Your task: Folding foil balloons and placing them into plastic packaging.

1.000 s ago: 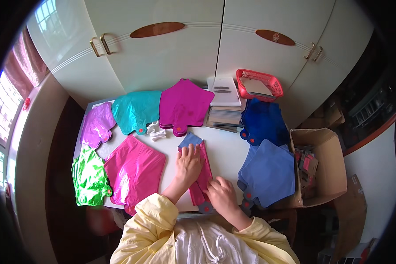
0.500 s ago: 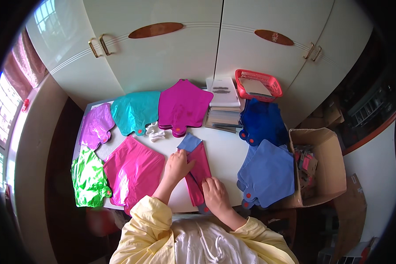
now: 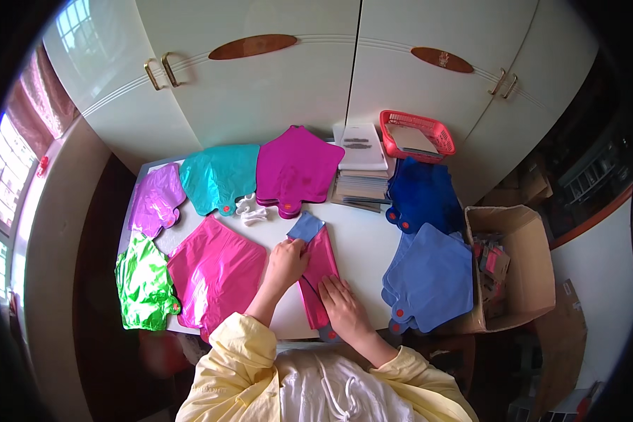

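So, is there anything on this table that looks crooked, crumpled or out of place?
Mostly tidy: the flat foil balloons lie in colour piles. Only the shiny green foil balloon at the table's left front corner looks crumpled and hangs partly over the edge. The folded pink foil strip under the left hand and right hand lies slightly slanted.

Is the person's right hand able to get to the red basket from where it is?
Probably, with a long stretch. The right hand lies flat on the folded pink balloon at the near edge; the red basket sits at the far edge, behind the dark blue balloons, nothing tall between.
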A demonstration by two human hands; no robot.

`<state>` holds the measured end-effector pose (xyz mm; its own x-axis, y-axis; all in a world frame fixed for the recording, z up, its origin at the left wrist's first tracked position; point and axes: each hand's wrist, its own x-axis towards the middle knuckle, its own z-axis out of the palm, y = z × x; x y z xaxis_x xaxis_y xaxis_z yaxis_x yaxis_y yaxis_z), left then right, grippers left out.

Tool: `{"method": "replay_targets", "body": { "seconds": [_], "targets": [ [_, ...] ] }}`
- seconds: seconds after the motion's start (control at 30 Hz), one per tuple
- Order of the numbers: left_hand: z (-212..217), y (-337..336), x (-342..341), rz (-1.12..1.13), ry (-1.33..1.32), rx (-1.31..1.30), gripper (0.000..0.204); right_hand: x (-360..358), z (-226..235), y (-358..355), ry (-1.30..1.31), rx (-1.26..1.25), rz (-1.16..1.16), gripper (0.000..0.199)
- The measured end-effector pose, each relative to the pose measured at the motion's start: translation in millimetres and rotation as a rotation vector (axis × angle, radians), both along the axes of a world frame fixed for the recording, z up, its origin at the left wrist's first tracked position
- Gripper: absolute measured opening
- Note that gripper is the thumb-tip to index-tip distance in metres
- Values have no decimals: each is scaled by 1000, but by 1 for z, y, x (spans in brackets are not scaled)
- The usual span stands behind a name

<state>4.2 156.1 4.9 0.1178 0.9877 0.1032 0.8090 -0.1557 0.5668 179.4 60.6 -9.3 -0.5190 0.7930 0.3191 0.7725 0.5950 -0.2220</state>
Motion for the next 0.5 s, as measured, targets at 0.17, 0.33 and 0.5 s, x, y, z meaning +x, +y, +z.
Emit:
{"method": "replay_targets", "body": {
  "seconds": [0.17, 0.33, 0.5],
  "targets": [
    [20, -11, 13, 83, 202, 218, 15, 3, 0, 2, -30, 13, -8, 41],
    [2, -33, 20, -430, -30, 227, 29, 4, -3, 3, -15, 16, 15, 35],
    [12, -40, 31, -376, 118, 201, 30, 4, -5, 3, 44, 21, 18, 31]
  ]
}}
